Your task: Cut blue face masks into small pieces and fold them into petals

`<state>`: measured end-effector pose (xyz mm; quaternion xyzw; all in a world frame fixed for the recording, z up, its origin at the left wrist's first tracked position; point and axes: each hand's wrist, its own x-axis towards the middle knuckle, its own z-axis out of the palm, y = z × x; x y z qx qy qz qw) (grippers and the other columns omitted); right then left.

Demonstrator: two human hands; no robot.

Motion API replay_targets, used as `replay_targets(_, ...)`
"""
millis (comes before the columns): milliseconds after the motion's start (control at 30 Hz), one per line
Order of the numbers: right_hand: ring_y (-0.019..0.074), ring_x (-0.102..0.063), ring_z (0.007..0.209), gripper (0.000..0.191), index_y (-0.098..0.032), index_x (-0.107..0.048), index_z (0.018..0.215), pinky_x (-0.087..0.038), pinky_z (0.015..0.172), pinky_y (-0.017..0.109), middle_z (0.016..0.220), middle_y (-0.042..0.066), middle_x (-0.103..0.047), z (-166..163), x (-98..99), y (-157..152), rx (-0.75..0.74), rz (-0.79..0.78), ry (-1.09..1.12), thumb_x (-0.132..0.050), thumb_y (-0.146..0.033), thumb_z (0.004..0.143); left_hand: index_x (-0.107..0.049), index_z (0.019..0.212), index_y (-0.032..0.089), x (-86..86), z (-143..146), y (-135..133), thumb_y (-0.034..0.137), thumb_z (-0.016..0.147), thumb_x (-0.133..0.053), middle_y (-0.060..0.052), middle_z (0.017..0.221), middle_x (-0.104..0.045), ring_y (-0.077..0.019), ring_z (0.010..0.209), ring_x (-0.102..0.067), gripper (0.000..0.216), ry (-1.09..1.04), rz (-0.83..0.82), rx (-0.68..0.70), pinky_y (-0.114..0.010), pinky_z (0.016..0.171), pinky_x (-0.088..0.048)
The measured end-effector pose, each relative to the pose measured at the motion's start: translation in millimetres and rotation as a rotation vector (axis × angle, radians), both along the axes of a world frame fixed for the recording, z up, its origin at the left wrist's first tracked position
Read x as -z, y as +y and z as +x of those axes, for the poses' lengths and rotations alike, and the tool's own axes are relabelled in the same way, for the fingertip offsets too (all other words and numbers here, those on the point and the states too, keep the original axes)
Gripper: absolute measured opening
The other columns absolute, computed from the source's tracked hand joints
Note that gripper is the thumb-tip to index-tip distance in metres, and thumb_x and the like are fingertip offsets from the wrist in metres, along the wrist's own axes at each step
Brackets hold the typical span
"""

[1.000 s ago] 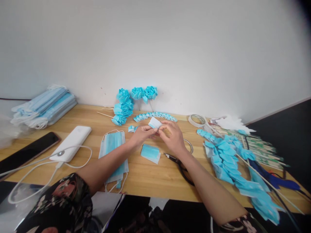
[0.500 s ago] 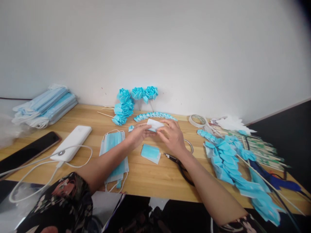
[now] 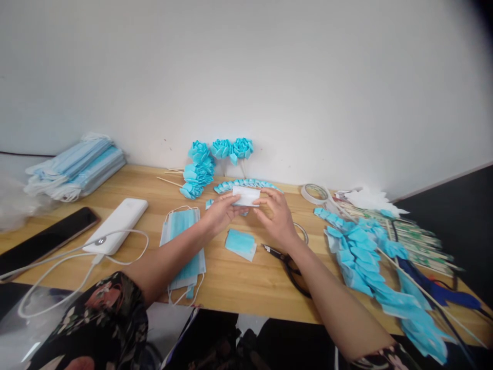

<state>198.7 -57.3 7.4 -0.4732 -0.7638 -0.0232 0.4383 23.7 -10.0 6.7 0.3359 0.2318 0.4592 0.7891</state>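
Between my two hands is a small white rectangular piece of mask fabric (image 3: pixel 246 197), held up above the table. My left hand (image 3: pixel 221 216) pinches its left end. At its right end, the fingertips and thumb of my right hand (image 3: pixel 278 218) grip the edge. Below them a blue cut piece of mask fabric (image 3: pixel 240 242) lies flat. Black-handled scissors (image 3: pixel 287 261) rest partly under my right forearm. A stack of blue face masks (image 3: pixel 181 228) is partly covered by my left forearm. Behind my hands runs a curved strip of folded blue pieces (image 3: pixel 246 183).
Blue fabric flowers (image 3: pixel 198 172) on sticks stand by the wall. Left are a mask pile (image 3: pixel 77 164), a white power bank (image 3: pixel 117 226) with cable and a phone (image 3: pixel 50 236). Right are tape rolls (image 3: pixel 314 194), folded blue strips (image 3: pixel 358 257), wrapped sticks (image 3: pixel 419 239) and a blue glue gun (image 3: pixel 442 293).
The white piece has turned from tilted to nearly level, its face more toward me. My right fingers have shifted along its right edge. The whole view has moved slightly.
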Motion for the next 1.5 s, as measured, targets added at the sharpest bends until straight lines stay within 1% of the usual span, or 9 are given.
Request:
replay_targets(67,0.0269,-0.055,0.115,0.007,-0.025,-0.065,0.091,-0.044,0.099,0.051,0.116,0.008,-0.061,0.3,-0.2,0.2,0.004,0.012,0.025,-0.059,-0.023,0.088,-0.068,0.095,0.010,0.2,0.2,-0.5,0.018,0.077,-0.069,-0.012,0.092,-0.075,-0.0213,0.081,-0.072,0.019,0.017,0.005,0.002,-0.035,0.080,-0.056)
replay_targets(233,0.0264,-0.055,0.114,0.008,-0.026,-0.065,0.089,-0.044,0.099,0.050,0.115,0.008,-0.063,1.4,0.3,0.5,0.005,-0.023,0.014,-0.057,-0.026,0.091,-0.068,0.090,0.011,0.2,-2.1,-1.1,0.028,0.076,-0.074,-0.009,0.084,-0.074,-0.0184,0.072,-0.070,0.023,0.085,0.038,0.029,-0.035,0.079,-0.055)
replay_targets(433,0.0269,-0.055,0.114,0.011,-0.025,-0.067,0.088,-0.043,0.098,0.049,0.113,0.008,-0.063,2.5,3.5,1.0,-0.020,-0.087,-0.045,-0.057,-0.027,0.091,-0.071,0.090,0.011,-1.4,-4.4,-0.4,0.035,0.072,-0.078,-0.011,0.092,-0.073,-0.0194,0.080,-0.067,0.031,0.197,0.106,-0.007,-0.031,0.071,-0.054)
replay_targets(633,0.0259,-0.059,0.112,0.012,-0.026,-0.066,0.090,-0.045,0.096,0.047,0.115,0.006,-0.067,1.0,1.4,-0.9,-0.048,-0.132,-0.038,-0.054,-0.027,0.092,-0.073,0.088,0.009,3.7,-4.1,2.9,0.037,0.066,-0.082,-0.012,0.087,-0.074,-0.0213,0.081,-0.067,0.037,0.288,0.126,-0.039,-0.032,0.072,-0.053)
replay_targets(833,0.0238,-0.063,0.100,0.012,-0.026,-0.065,0.088,-0.048,0.088,0.041,0.101,0.004,-0.071,-1.6,-1.9,-1.2,-0.085,-0.188,-0.008,-0.053,-0.027,0.092,-0.074,0.088,0.008,5.0,-3.6,4.0,0.041,0.068,-0.079,-0.010,0.082,-0.074,-0.0199,0.077,-0.067,0.039,0.323,0.178,-0.082,-0.028,0.068,-0.049)
replay_targets(967,0.0230,-0.064,0.095,0.011,-0.026,-0.064,0.088,-0.049,0.085,0.039,0.097,0.003,-0.071,-2.3,-2.7,-2.4,-0.064,-0.207,-0.004,-0.054,-0.026,0.091,-0.075,0.090,0.009,4.2,-4.0,3.9,0.041,0.068,-0.080,-0.010,0.082,-0.074,-0.0187,0.074,-0.067,0.040,0.304,0.186,-0.070,-0.027,0.067,-0.049)
replay_targets(1033,0.0235,-0.065,0.096,0.009,-0.026,-0.064,0.093,-0.049,0.086,0.040,0.099,0.004,-0.071,-2.1,-2.3,-3.1,-0.041,-0.222,0.013,-0.056,-0.026,0.090,-0.075,0.091,0.009,4.9,-4.1,4.0,0.042,0.068,-0.080,-0.010,0.082,-0.074,-0.0183,0.072,-0.067,0.041,0.284,0.183,-0.049,-0.027,0.066,-0.049)
replay_targets(1200,0.0248,-0.064,0.104,0.021,-0.026,-0.063,0.109,-0.049,0.090,0.043,0.110,0.006,-0.070,-1.8,-1.6,-3.7,-0.045,-0.241,0.024,-0.058,-0.023,0.088,-0.074,0.095,0.010,8.7,-4.1,5.0,0.042,0.070,-0.078,-0.011,0.088,-0.074,-0.0206,0.081,-0.068,0.040,0.218,0.162,-0.014,-0.029,0.070,-0.052)
replay_targets(1500,0.0229,-0.065,0.096,0.013,-0.025,-0.068,0.094,-0.049,0.086,0.039,0.097,0.004,-0.073,-1.5,-2.3,-3.4,-0.091,-0.205,0.059,-0.055,-0.025,0.091,-0.074,0.089,0.010,2.6,-2.6,1.3,0.035,0.066,-0.083,-0.011,0.091,-0.074,-0.0201,0.084,-0.068,0.035,0.161,0.089,0.011,-0.029,0.073,-0.054)
